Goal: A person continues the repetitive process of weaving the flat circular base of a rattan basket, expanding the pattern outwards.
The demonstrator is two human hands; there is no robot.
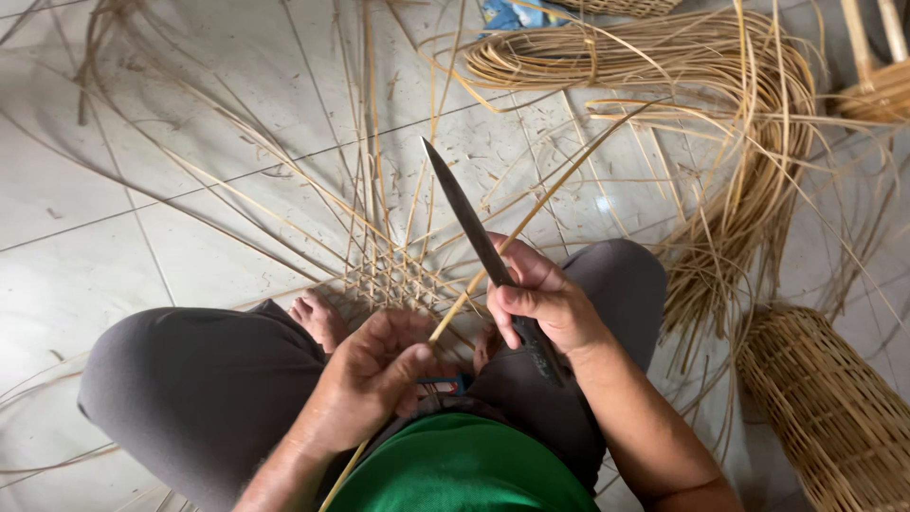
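Note:
My right hand (pixel 542 301) grips a long dark knife (pixel 466 220) by its handle, the blade pointing up and away over the floor. My left hand (pixel 374 374) pinches a thin rattan strip (pixel 531 220) that runs diagonally from my lap up to the right, passing under the blade. Between my knees lies a small open-weave rattan base (pixel 398 280) with long strands fanning out from it. My bare foot (pixel 319 318) rests at its left edge.
A large bundle of rattan strips (pixel 758 142) loops across the upper right of the white tiled floor (pixel 114 190). A woven basket (pixel 834 408) lies on its side at the lower right. Another woven piece (pixel 877 90) sits at the top right corner.

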